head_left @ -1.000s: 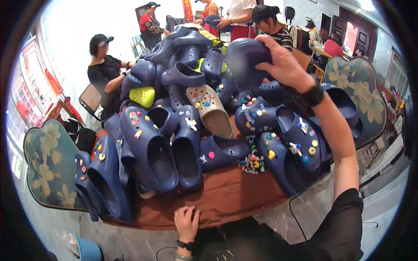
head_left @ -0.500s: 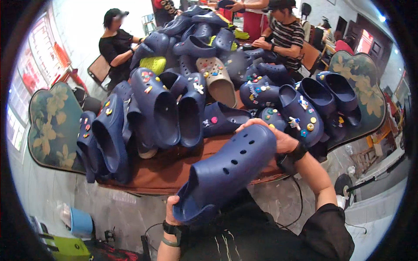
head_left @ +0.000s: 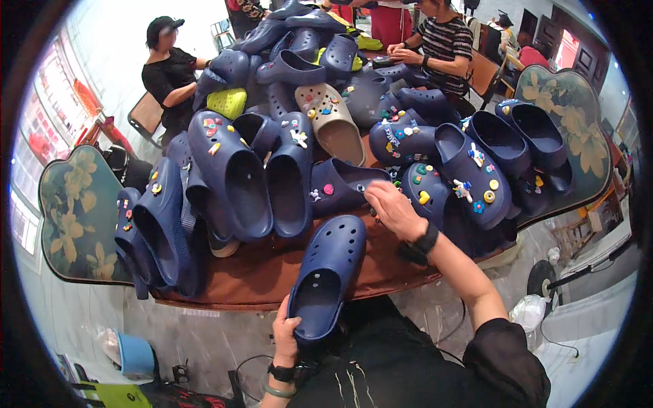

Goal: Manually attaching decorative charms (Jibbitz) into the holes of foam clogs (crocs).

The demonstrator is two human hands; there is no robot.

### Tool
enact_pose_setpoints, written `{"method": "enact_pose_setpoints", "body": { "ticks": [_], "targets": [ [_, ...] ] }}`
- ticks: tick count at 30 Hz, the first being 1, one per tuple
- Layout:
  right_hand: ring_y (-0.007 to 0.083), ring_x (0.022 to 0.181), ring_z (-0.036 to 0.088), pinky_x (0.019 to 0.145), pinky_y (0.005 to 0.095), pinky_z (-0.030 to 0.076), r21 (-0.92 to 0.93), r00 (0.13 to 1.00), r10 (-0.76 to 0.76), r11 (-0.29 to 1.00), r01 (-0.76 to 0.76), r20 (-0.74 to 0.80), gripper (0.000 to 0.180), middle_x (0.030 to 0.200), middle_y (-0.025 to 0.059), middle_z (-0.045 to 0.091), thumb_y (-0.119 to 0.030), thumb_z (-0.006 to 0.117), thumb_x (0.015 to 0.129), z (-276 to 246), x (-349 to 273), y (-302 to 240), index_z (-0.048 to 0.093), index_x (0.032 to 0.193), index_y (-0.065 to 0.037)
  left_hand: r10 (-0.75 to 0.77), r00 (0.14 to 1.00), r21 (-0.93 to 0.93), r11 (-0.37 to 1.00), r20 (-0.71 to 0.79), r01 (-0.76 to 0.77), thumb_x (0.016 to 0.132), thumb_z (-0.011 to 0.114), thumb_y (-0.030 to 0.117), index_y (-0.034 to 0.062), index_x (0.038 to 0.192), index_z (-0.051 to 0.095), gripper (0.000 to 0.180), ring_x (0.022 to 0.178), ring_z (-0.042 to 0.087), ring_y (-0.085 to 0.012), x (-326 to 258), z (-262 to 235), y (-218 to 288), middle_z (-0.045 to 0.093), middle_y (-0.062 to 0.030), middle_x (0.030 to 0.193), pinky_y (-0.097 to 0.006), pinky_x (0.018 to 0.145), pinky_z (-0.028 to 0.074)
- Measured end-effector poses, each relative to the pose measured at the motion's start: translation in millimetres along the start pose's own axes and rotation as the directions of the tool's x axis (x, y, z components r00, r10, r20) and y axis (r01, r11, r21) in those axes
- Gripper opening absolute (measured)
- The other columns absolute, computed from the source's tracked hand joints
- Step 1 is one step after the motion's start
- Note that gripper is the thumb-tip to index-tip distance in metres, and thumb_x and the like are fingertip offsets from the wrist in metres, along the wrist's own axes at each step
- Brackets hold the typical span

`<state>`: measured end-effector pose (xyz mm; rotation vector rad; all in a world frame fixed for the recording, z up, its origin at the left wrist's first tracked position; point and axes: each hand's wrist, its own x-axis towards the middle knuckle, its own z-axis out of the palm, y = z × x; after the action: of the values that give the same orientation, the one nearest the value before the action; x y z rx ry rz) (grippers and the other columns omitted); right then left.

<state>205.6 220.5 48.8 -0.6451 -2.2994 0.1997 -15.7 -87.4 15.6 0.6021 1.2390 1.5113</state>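
My left hand (head_left: 286, 330) grips the heel end of a navy foam clog (head_left: 338, 248), thumb over the rim. This clog has bare vent holes, its toe points away from me, and its opening faces up. My right hand (head_left: 396, 212) is off it, above the table edge just right of its toe. Those fingers are bent and drawn together; whatever they pinch, if anything, is too small to make out. Just beyond lies a navy clog (head_left: 340, 187) with a pink charm. A navy clog (head_left: 425, 187) with heart and other charms sits to the right.
Navy clogs with colourful charms crowd the brown-covered table (head_left: 272, 279), heaped high at the back. Among them are a beige clog (head_left: 340, 139) and a lime-green one (head_left: 228, 103). Two people work across the table. Floral chair backs (head_left: 81, 211) flank it; a blue bin (head_left: 136, 355) stands lower left.
The held clog has turned from lying sideways to toe-away with its opening up. My right hand has let go of its toe and moved a little to the left.
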Motion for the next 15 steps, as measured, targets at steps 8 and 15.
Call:
{"method": "enact_pose_setpoints", "body": {
  "ticks": [8,15],
  "targets": [
    [0.0358,0.129,0.046,0.110,0.0447,0.035,0.334,0.893,0.030,0.921,-0.198,0.448,0.062,0.134,0.0235,0.054,-0.055,0.056,0.093,44,57,64,0.064,0.121,-0.001,0.380,0.920,0.890,0.381,0.094,-0.249,0.090,0.057,0.024,-0.0019,0.136,0.049,0.053,0.122,0.042,-0.0399,4,21,23,0.048,-0.0221,0.134,-0.047,0.108,0.030],
    [0.0384,0.122,0.049,0.107,0.0422,0.038,0.101,0.706,0.079,0.973,-0.209,0.704,0.083,0.125,0.0265,0.055,-0.068,0.056,0.086,41,63,65,0.059,0.126,0.005,0.336,0.817,0.853,0.066,0.469,-0.517,0.083,0.073,0.044,-0.0023,0.134,0.051,0.073,0.131,0.037,-0.0391,24,58,52,0.039,-0.0226,0.144,-0.049,0.110,0.029]
  ]
}}
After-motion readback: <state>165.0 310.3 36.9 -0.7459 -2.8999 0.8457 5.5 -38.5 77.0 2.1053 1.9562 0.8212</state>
